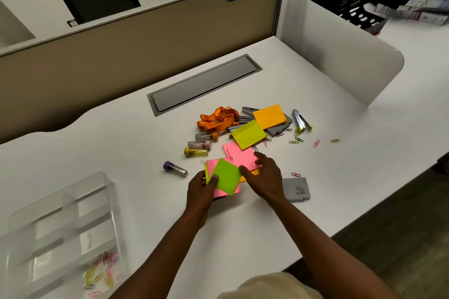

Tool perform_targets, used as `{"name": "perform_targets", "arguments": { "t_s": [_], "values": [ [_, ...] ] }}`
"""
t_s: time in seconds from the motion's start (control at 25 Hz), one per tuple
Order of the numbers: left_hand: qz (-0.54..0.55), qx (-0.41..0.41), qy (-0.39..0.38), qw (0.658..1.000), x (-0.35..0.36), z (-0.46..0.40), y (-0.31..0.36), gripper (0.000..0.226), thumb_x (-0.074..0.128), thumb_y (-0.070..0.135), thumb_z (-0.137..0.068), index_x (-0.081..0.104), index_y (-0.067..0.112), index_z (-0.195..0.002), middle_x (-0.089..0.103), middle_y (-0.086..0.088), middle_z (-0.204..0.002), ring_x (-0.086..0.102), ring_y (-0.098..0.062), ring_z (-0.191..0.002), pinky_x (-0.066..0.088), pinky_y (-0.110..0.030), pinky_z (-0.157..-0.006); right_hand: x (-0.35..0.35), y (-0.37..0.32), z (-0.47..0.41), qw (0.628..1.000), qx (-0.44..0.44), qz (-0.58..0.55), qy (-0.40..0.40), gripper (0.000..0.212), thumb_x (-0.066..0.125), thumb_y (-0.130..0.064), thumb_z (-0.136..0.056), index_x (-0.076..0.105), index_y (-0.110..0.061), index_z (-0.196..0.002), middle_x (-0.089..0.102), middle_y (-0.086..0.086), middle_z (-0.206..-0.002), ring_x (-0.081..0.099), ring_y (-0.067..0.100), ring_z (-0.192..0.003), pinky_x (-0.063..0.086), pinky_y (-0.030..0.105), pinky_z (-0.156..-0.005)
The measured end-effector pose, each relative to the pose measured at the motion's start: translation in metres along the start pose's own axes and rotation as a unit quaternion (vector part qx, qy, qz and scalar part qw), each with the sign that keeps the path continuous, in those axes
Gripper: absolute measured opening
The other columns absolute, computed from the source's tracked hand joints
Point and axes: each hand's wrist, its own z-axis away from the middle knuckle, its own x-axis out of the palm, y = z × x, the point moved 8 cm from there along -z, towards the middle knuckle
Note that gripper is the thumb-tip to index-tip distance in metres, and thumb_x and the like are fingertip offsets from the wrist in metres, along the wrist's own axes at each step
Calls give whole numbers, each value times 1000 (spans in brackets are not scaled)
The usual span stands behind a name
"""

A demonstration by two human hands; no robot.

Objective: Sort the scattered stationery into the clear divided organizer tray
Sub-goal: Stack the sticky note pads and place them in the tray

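A person gathers loose sticky-note pads near the middle of the white surface (315,85), the paper-collecting step of the sort. The left hand (200,188) grips a small stack of pads, thumb pressed on the green pad (226,176) on top with a pink pad beneath. The right hand (263,175) lies with fingers fairly straight over another pink pad (239,154), touching it, apparently drawing it toward the stack; an orange sheet peeks from under the palm.

The clear organizer tray (73,204) sits well apart from both hands, at the surface's near left corner, with coloured paper clips (102,272) already in its nearest compartment. The other compartments look unfilled, so the job seems early on.

Farther back on the surface, a yellow pad (247,134) and an orange pad (269,116) wait beside an orange lanyard (218,119), a stapler (300,120), small lead tubes (195,152) and stray clips. A grey case (296,189) lies just right of the right hand.

The next move likely calls for squaring the pads into one pile, then carrying it left to a free compartment without letting sheets slide.
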Motion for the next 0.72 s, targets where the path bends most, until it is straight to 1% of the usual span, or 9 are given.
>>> {"name": "perform_targets", "arguments": {
  "t_s": [0.04,0.08,0.12,0.2,0.28,0.4,0.48,0.6,0.72],
  "values": [
    [3,-5,8,1000,-2,-4,-1,15,61,16,-95,61,21,-109,65,-8,-111,66,-27,-101,60,-47,-76,-10,2,-6,993,-16,108,47,72,68,-57,-81,47,-20,-139,56,10,-126,53,27,-115,46,40,-92],
    [6,-10,14,1000,-3,-6,-3,14,62,16,-95,61,23,-107,65,-8,-111,65,-28,-101,60,-49,-77,-13,1,-10,978,-27,194,64,75,65,-61,-81,45,-18,-139,54,12,-127,51,30,-117,45,41,-92],
    [4,-14,18,1000,-3,-9,-4,13,62,16,-95,60,23,-106,64,-8,-112,64,-28,-101,60,-50,-79,-12,1,-14,965,-35,255,58,78,62,-64,-81,43,-16,-140,53,13,-129,50,31,-118,45,41,-92],
    [-17,-15,32,999,-6,-12,-7,10,63,19,-95,62,27,-102,65,-7,-111,64,-27,-101,59,-52,-81,-7,2,-21,954,-36,297,31,79,61,-64,-81,41,-15,-140,54,13,-130,50,31,-119,44,41,-93],
    [-40,-13,51,998,-13,-15,-11,6,64,24,-94,64,28,-97,67,-5,-109,64,-27,-101,58,-54,-83,-5,2,-29,964,-13,266,17,76,67,-61,-79,45,-16,-136,55,13,-129,50,32,-119,43,41,-95],
    [-46,-16,79,996,-26,-17,-18,10,65,29,-93,65,29,-103,66,-6,-114,63,-28,-104,57,-55,-86,-4,1,-40,976,27,216,8,70,78,-54,-70,55,-17,-125,58,12,-124,52,32,-117,45,41,-95],
    [-47,-15,89,995,-32,-15,-16,10,64,26,-94,64,28,-103,67,-6,-112,63,-28,-103,55,-54,-88,-4,0,-45,980,43,196,5,66,83,-45,-64,58,-18,-120,58,12,-121,54,33,-115,46,39,-92],
    [-36,-20,93,995,-37,-15,-17,8,64,25,-94,64,30,-101,66,-3,-109,62,-27,-105,54,-55,-90,-3,-2,-46,988,32,149,-5,58,83,-32,-64,59,-17,-115,66,8,-113,60,31,-108,48,35,-85],
    [-33,-29,94,995,-37,-15,-17,7,64,24,-94,64,31,-92,66,0,-105,62,-28,-104,55,-55,-89,-9,-8,-38,1000,-7,8,-14,54,83,-18,-71,57,-14,-118,66,3,-106,61,22,-94,48,31,-80]
  ]
}}
